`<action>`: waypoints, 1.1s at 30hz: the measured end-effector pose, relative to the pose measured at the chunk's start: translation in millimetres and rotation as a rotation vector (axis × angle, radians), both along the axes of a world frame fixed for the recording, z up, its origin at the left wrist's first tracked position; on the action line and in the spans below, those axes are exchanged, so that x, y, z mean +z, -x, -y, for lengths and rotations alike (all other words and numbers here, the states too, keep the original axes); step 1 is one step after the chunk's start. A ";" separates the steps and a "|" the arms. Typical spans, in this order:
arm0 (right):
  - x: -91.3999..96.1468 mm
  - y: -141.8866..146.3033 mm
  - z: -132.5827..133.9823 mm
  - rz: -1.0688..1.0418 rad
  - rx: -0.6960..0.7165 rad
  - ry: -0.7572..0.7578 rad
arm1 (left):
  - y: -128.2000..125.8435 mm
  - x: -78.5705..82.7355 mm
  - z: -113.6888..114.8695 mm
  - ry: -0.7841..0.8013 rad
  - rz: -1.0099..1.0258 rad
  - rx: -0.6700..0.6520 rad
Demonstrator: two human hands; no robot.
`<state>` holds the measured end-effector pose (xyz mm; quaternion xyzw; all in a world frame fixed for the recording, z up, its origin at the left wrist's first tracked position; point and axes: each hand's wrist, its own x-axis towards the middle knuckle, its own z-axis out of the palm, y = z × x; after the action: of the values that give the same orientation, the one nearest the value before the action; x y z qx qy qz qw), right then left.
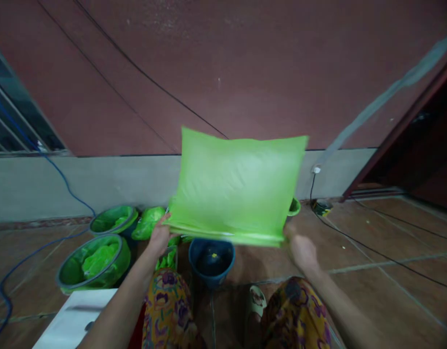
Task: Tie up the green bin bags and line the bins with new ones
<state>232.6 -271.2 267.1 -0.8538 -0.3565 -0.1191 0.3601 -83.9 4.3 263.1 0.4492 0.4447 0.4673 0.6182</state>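
A bright green plastic sheet [238,189], perhaps a flat bag, is stretched out in front of me at about knee height. Its near edge looks folded or layered. My left hand [161,236] grips the near left corner, and my right hand [301,247], blurred by motion, is closed on the near right corner. The far edge stands free, raised against the wall. Below the sheet, a dark blue bucket [211,264] sits on the floor between my knees, with a small yellowish bit inside. Fingertips on both hands are partly hidden by the sheet.
Green-lined tubs [63,277] with green plastic inside stand at the left, near a green plastic bundle [150,222]. A white box-like surface [76,315] is close at my left. A blue hose [30,259] and a black cable [372,259] cross the tiles. A small can [322,208] stands by the wall.
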 end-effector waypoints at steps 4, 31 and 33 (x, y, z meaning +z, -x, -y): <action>-93.9 31.4 9.2 -0.096 0.057 0.456 | 12.8 -68.1 -6.3 0.233 -0.141 -0.015; -59.3 247.6 -23.4 -0.649 1.279 0.273 | 73.3 -25.7 118.3 0.308 0.019 -0.146; -58.8 222.2 -34.5 -0.765 1.118 0.230 | 89.1 -29.2 113.0 0.376 -0.058 -0.130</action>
<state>10.4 -236.7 208.3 -0.5566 -0.6016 0.4329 0.3753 -173.0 -108.7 233.8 0.3669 0.5118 0.3222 0.7068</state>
